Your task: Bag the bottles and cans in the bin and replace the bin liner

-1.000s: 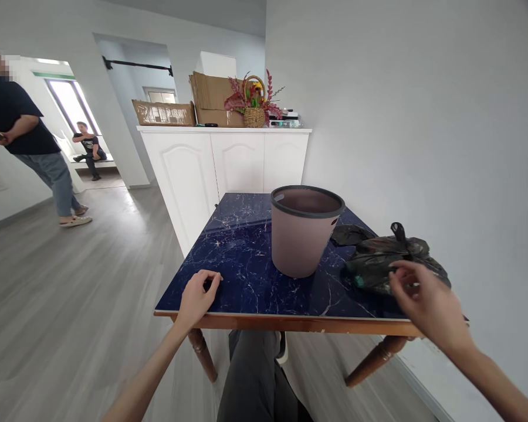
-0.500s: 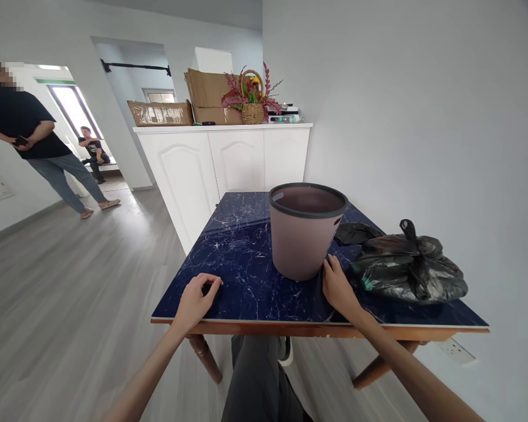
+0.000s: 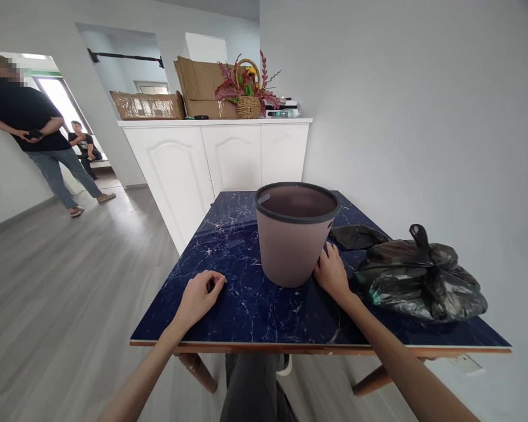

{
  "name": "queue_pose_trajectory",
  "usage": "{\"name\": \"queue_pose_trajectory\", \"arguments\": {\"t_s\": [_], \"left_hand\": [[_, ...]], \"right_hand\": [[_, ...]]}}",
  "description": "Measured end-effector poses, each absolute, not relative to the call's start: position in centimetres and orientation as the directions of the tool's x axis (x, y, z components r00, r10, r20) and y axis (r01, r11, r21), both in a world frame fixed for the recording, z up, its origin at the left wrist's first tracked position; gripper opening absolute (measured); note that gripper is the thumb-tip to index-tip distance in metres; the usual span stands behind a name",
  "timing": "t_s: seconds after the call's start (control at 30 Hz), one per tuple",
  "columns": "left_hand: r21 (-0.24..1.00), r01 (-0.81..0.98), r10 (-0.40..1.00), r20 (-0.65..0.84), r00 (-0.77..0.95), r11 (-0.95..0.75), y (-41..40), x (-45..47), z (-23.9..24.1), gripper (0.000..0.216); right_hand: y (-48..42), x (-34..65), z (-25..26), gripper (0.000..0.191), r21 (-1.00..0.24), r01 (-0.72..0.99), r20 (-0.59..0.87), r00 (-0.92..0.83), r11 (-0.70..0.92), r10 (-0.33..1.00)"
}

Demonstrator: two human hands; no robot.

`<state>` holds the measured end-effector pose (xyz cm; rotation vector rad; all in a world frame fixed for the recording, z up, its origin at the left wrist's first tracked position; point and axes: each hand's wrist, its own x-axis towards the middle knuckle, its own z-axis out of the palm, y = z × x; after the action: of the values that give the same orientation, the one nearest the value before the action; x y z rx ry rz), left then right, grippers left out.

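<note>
A pinkish-mauve trash bin (image 3: 293, 252) with a dark grey rim stands upright on the blue marble-patterned table (image 3: 246, 319). My left hand (image 3: 202, 296) rests on the tabletop left of the bin, fingers curled in toward the thumb, with nothing visible in it. At the bin's lower right side is my right hand (image 3: 332, 272), its fingers extended and lying against or just beside the wall; exact contact is hard to tell. To the right of that hand lies a knotted, filled black plastic bag (image 3: 426, 287). Another flat piece of black plastic (image 3: 358, 237) lies behind it.
Beyond the table stands a white cabinet (image 3: 167, 158) bearing cardboard boxes (image 3: 147, 105), a flower basket (image 3: 249, 106) and a clear bottle (image 3: 286, 113). A wall borders the table's right. At left, one person (image 3: 24, 114) stands and another (image 3: 84, 146) sits farther back.
The view has shifted slightly. My right hand has slid a little up and forward along the bin's side. My left fingers have drawn closer to the thumb. The bin remains upright.
</note>
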<state>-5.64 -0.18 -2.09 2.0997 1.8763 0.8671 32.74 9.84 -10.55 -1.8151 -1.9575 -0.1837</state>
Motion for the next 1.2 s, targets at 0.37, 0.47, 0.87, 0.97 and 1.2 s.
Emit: {"name": "queue_pose_trajectory", "arguments": {"t_s": [0.37,0.47,0.87,0.97,1.2], "left_hand": [[0.539,0.818,0.952,0.304,0.03,-0.198,-0.8,-5.7,-2.4,0.037],[0.547,0.813,0.953,0.3,0.03,-0.198,-0.9,-5.8,-2.5,0.036],[0.6,0.773,0.953,0.304,0.014,-0.203,-1.7,-6.1,-2.9,0.039],[0.594,0.777,0.949,0.314,0.014,-0.207,-1.8,-6.1,-2.9,0.038],[0.598,0.773,0.945,0.328,0.004,-0.211,-1.8,-6.3,-3.3,0.038]], "right_hand": [[13.3,32.5,-8.7,0.056,-0.242,0.957,0.371,0.243,-0.16,0.896],[14.2,33.0,-9.3,0.062,-0.272,0.932,0.269,0.314,-0.241,0.91],[14.0,33.5,-10.1,0.068,-0.275,0.928,0.185,0.309,-0.253,0.933],[13.1,33.2,-10.1,0.066,-0.263,0.941,0.206,0.273,-0.215,0.94],[8.8,32.3,-10.5,0.06,-0.205,0.975,0.275,0.141,-0.085,0.951]]}}
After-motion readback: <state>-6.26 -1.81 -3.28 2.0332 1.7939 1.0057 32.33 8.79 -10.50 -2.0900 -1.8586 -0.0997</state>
